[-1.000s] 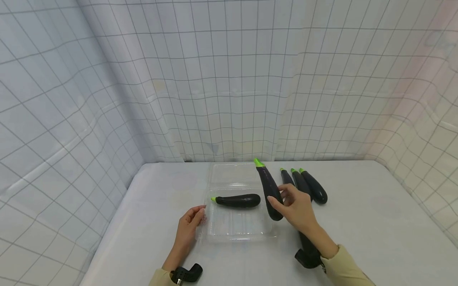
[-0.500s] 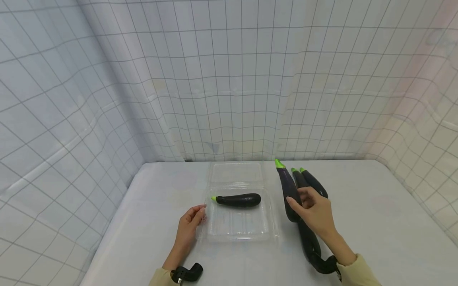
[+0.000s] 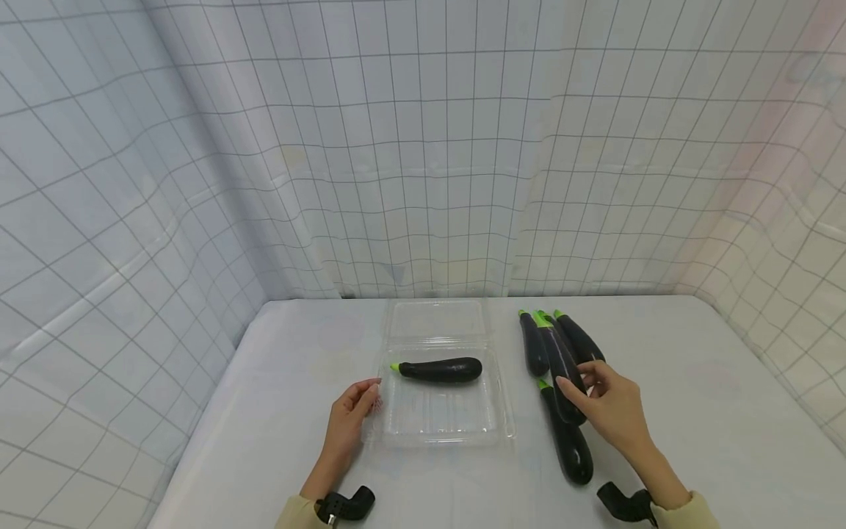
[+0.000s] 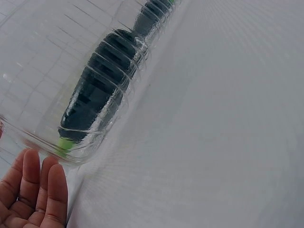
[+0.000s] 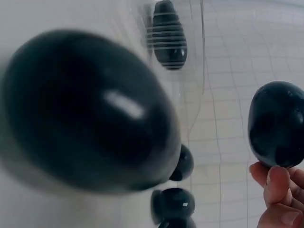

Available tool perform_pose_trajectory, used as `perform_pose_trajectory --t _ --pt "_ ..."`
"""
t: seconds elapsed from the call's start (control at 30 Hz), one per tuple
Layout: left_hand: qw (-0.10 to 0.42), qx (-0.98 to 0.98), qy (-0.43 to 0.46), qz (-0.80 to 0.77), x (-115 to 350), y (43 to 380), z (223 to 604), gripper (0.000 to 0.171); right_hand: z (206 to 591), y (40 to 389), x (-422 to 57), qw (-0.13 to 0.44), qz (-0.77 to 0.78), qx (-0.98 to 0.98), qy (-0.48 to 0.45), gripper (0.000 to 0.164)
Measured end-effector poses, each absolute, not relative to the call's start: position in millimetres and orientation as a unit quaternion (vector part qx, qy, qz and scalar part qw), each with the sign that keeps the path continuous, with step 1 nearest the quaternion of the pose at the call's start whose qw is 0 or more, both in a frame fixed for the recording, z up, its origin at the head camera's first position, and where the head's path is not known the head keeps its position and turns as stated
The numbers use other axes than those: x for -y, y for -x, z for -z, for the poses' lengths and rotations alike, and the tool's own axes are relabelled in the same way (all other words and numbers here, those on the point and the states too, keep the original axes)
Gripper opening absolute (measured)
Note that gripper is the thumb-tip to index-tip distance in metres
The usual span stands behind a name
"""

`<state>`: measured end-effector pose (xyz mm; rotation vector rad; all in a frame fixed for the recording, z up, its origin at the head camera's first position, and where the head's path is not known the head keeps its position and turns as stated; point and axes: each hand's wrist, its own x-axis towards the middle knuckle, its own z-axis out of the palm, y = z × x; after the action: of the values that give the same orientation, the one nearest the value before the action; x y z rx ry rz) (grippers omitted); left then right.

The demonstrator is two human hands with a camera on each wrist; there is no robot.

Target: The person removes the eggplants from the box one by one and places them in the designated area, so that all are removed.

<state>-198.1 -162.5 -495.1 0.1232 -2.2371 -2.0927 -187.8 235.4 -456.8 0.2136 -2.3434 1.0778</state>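
Observation:
My right hand (image 3: 609,405) holds a dark eggplant (image 3: 559,360) by its thick end, its green stem pointing away. In the right wrist view the held eggplant (image 5: 278,124) is raised in the fingertips. It overlaps another eggplant lying beneath and partly hidden. A nearer eggplant (image 3: 573,450) lies just below it and looms large in the right wrist view. The left hand (image 3: 350,411) pinches the left rim of a clear plastic clamshell box (image 3: 439,422), whose lid lies open behind. One eggplant (image 3: 441,370) lies crosswise inside the box, stem to the left.
Beyond the held eggplant, one eggplant (image 3: 534,345) lies on its left and another (image 3: 581,339) on its right. A white tabletop (image 3: 284,367) carries everything. Gridded white curtains (image 3: 410,162) surround the back and both sides.
My right hand has moved right with the eggplant, from beside the box to over the eggplants on the right. The left hand and the box have stayed put.

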Motion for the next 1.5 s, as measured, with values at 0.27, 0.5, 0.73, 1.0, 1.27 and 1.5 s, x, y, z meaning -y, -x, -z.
perform_pose_trajectory --t 0.27,0.5,0.73,1.0,1.27,1.5 --pt "0.042 0.737 -0.03 0.674 158.3 190.5 478.5 0.032 451.5 178.1 -259.1 0.165 -0.36 0.918 -0.025 0.038" --pt "0.038 0.736 -0.043 0.675 157.7 190.5 478.7 0.03 443.2 171.4 -272.3 0.081 -0.334 0.939 -0.024 0.044" --pt "0.038 0.735 -0.039 0.676 157.4 189.6 478.0 0.031 442.9 165.2 -278.4 -0.004 -0.332 0.943 -0.005 0.052" --pt "0.039 0.736 -0.037 0.675 157.7 189.2 477.0 0.033 445.8 163.2 -281.3 -0.049 -0.323 0.945 -0.005 0.054" --pt "0.042 0.735 -0.037 0.676 157.0 190.9 478.7 0.032 449.7 161.3 -284.5 -0.08 -0.316 0.945 -0.004 0.054" --pt "0.04 0.737 -0.04 0.673 157.0 190.8 479.3 0.032 454.5 160.2 -286.2 -0.092 -0.322 0.942 -0.008 0.053"
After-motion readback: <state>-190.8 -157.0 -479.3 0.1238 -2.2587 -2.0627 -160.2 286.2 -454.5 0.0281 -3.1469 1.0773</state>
